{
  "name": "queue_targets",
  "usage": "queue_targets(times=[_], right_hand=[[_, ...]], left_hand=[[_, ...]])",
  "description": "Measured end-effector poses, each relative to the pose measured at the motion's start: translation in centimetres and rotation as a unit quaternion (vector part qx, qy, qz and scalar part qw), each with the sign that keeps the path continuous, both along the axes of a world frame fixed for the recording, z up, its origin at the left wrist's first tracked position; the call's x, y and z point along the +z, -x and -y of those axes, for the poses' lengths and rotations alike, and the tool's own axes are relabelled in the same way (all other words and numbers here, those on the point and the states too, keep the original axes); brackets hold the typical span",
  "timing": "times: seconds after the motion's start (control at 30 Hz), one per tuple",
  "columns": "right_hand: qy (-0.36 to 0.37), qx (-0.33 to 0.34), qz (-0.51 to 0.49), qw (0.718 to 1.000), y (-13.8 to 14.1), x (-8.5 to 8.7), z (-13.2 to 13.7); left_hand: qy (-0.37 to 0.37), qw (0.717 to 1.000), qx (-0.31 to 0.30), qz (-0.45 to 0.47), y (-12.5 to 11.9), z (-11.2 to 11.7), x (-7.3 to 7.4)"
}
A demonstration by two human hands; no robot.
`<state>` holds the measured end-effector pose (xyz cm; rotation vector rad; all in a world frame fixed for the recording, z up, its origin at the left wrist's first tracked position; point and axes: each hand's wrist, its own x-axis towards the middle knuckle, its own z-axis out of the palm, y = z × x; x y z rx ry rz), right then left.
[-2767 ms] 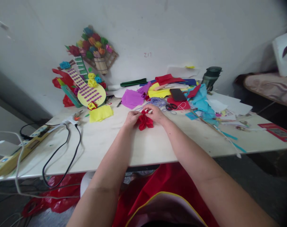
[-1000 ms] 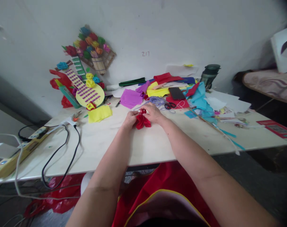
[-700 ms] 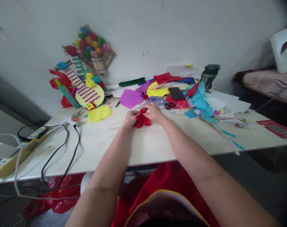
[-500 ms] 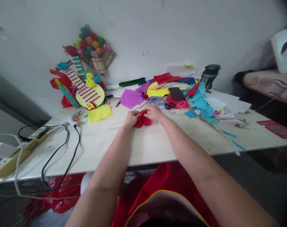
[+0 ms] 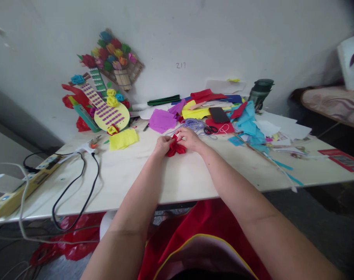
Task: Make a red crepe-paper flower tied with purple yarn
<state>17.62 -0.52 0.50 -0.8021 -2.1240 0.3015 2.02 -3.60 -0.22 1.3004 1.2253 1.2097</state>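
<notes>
A crumpled red crepe paper flower (image 5: 174, 148) sits on the pale wooden table (image 5: 153, 175), pinched between both my hands. My left hand (image 5: 162, 145) grips its left side with curled fingers. My right hand (image 5: 189, 139) closes on its top and right side. Just beyond lie a tangle of lilac thread (image 5: 194, 124), black scissors (image 5: 211, 130) and a purple paper sheet (image 5: 162, 120).
Heaps of coloured paper (image 5: 241, 116) and a dark phone (image 5: 218, 115) cover the table's back right, with a green bottle (image 5: 260, 92) by the wall. A paper guitar (image 5: 102, 109), a flower craft (image 5: 115, 58), a yellow sheet (image 5: 123, 139), a power strip (image 5: 25, 182) and black cables (image 5: 77, 182) are on the left.
Both hands kept working the red flower in place, pressing it into a tighter, smaller bunch. The view shifted slightly.
</notes>
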Motion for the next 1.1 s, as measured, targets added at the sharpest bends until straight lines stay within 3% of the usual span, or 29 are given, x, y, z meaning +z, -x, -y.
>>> queue_targets(times=[0.2,0.53,0.87,1.1], right_hand=[[-0.045,0.046,0.03,0.998,-0.33,0.69,0.4],[-0.063,0.006,0.015,0.998,-0.14,0.73,0.52],[-0.054,-0.025,0.013,0.998,-0.04,0.24,0.16],[-0.089,-0.024,0.006,0.996,0.08,0.37,0.43]], left_hand=[[-0.018,1.0,-0.006,0.011,0.14,0.27,-0.12],[-0.017,0.998,0.009,0.056,0.01,0.52,0.33],[-0.038,0.999,0.022,0.017,-0.1,-0.04,-0.15],[-0.022,0.998,0.015,0.065,0.04,-0.01,-0.18]])
